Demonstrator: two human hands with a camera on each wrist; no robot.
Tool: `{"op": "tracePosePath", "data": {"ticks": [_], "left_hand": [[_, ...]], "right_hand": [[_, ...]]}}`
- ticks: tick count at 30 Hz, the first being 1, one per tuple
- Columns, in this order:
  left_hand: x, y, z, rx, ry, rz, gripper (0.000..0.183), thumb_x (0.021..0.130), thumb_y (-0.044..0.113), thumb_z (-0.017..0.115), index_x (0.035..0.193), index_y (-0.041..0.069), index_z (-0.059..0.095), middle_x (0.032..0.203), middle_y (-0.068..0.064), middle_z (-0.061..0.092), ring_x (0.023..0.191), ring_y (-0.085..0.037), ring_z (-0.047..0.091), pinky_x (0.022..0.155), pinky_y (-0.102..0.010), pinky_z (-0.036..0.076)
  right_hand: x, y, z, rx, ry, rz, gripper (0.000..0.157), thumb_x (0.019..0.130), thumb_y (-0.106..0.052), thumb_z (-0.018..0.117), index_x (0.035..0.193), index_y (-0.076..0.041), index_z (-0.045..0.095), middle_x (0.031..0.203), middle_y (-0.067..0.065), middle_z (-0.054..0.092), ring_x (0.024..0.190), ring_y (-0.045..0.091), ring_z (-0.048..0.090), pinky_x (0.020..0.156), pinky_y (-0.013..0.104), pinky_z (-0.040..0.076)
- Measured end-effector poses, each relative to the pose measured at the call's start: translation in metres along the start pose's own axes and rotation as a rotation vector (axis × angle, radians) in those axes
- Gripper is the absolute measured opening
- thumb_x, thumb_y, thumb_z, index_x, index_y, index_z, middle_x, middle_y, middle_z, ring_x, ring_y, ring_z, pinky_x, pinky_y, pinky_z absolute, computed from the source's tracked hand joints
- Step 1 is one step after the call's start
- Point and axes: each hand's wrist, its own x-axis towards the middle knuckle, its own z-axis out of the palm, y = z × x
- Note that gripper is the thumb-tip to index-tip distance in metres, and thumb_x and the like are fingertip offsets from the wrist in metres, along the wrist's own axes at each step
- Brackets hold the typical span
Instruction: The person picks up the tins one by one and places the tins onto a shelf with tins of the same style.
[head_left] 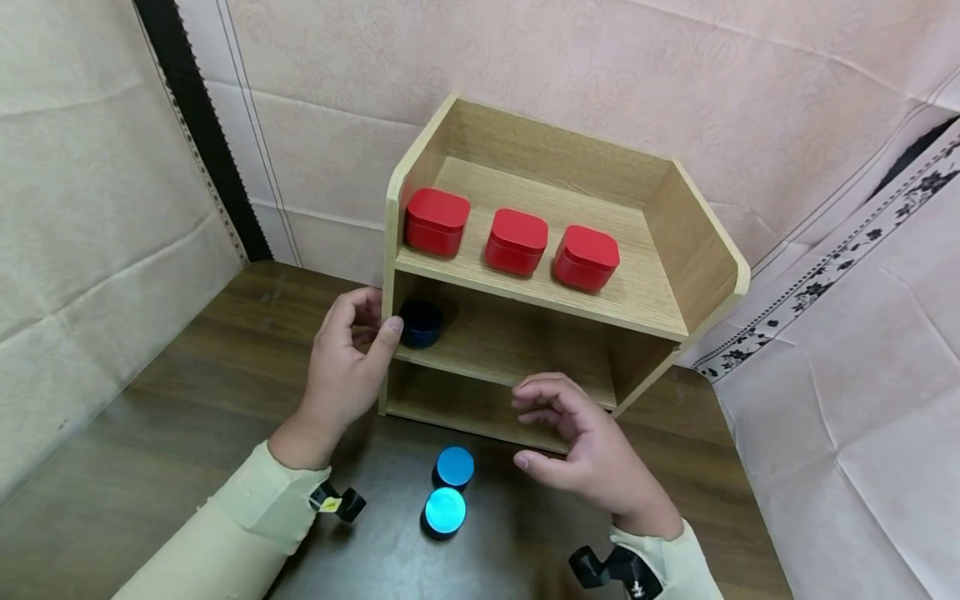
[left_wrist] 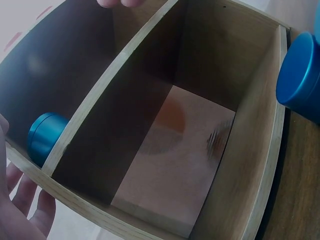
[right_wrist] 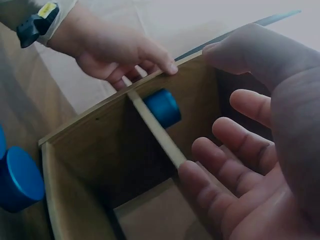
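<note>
My left hand (head_left: 347, 354) grips the left side panel of the small wooden shelf (head_left: 495, 289), with the thumb on the front edge and the fingers round the outside. Just inside that panel, at the left end of the middle level, stands a round blue tin (left_wrist: 46, 137), dark in the head view. My right hand (head_left: 577, 442) is in front of the shelf's lower right part, fingers loosely bent and apart from the thumb, holding nothing. Two more round blue tins, a farther one (head_left: 453, 467) and a nearer one (head_left: 444, 512), stand close together on the table between my forearms.
On the top level three red tins with rounded corners, a left one (head_left: 437, 222), a middle one (head_left: 517, 242) and a right one (head_left: 587, 258), stand in a row near the front edge. Pale patterned cloth (head_left: 525, 67) hangs behind the shelf and at both sides of the dark wooden table (head_left: 187, 400).
</note>
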Motion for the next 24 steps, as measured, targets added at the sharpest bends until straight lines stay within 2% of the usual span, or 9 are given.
{"op": "tracePosePath", "data": {"ticks": [4,9,16,20,24], "left_hand": [[0.000,0.000,0.000,0.006,-0.003,-0.002,0.040,0.111,0.027,0.072,0.144,0.008,0.061,0.123,-0.008,0.063,0.109,-0.016,0.062,0.093,-0.024,0.055],[0.000,0.001,0.000,0.006,0.000,-0.003,0.039,0.110,0.026,0.072,0.143,0.008,0.062,0.122,-0.008,0.063,0.109,-0.016,0.062,0.093,-0.024,0.055],[0.000,0.001,0.000,0.004,0.000,-0.003,0.039,0.111,0.027,0.072,0.143,0.008,0.062,0.123,-0.007,0.063,0.109,-0.015,0.061,0.093,-0.025,0.055],[0.000,0.000,0.000,0.003,0.005,-0.001,0.039,0.111,0.027,0.072,0.143,0.008,0.062,0.123,-0.007,0.063,0.109,-0.016,0.061,0.094,-0.024,0.055],[-0.001,-0.001,0.000,0.009,0.002,-0.002,0.039,0.111,0.027,0.072,0.143,0.008,0.061,0.123,-0.007,0.063,0.109,-0.016,0.061,0.094,-0.023,0.055]], "right_hand": [[-0.002,0.011,0.005,0.006,-0.022,0.038,0.064,0.089,0.006,0.089,0.145,-0.003,0.061,0.147,0.011,0.063,0.133,0.032,0.066,0.111,0.040,0.061],[-0.003,0.026,0.010,-0.016,-0.042,0.106,0.062,0.092,-0.003,0.090,0.147,-0.009,0.062,0.149,0.006,0.064,0.130,0.024,0.070,0.112,0.038,0.061],[-0.005,0.042,0.014,-0.021,-0.062,0.149,0.059,0.094,-0.007,0.090,0.147,-0.008,0.063,0.150,0.005,0.066,0.129,0.024,0.071,0.113,0.041,0.061],[-0.004,0.049,0.018,-0.019,-0.075,0.161,0.059,0.095,-0.006,0.090,0.147,-0.010,0.063,0.150,0.007,0.066,0.131,0.033,0.070,0.113,0.044,0.061],[-0.005,0.060,0.022,-0.016,-0.075,0.169,0.058,0.096,-0.005,0.088,0.148,-0.015,0.064,0.149,0.011,0.068,0.131,0.045,0.068,0.114,0.040,0.060]]}}
